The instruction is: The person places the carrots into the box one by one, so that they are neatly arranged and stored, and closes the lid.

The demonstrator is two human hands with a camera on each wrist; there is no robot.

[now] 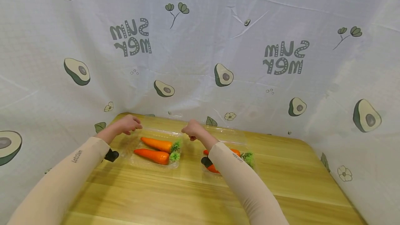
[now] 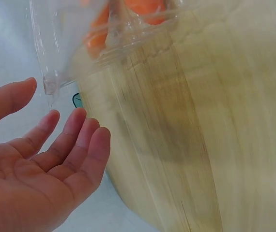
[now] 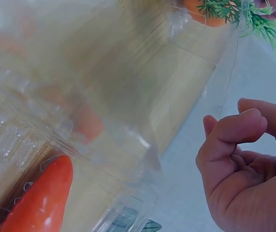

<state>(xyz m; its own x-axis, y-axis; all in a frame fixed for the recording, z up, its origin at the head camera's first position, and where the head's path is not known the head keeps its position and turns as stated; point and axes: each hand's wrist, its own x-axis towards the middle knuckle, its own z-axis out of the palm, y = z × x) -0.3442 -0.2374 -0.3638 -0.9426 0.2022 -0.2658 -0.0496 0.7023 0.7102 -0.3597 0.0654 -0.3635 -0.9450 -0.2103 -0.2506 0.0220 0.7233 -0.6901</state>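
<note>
Two clear plastic clamshell boxes hold carrots with green tops. The left box [image 1: 137,162] lies with its lid [image 1: 159,132] raised at the back, over an orange carrot [image 1: 156,144] and a redder carrot [image 1: 151,156]. At the lid's left corner, my left hand [image 1: 128,124] has its fingers loosely bent; in the left wrist view the corner reaches between thumb and forefinger without visible pinching. My right hand [image 1: 193,128] is by the lid's right corner. Its fingers curl and thumb meets forefinger in the right wrist view; whether they pinch plastic is unclear.
Under my right forearm sits the second box with its carrots [image 1: 213,168], partly hidden; its lid [image 1: 229,135] is also raised. Behind the wooden table [image 1: 175,197] hangs a printed white curtain [image 1: 193,55].
</note>
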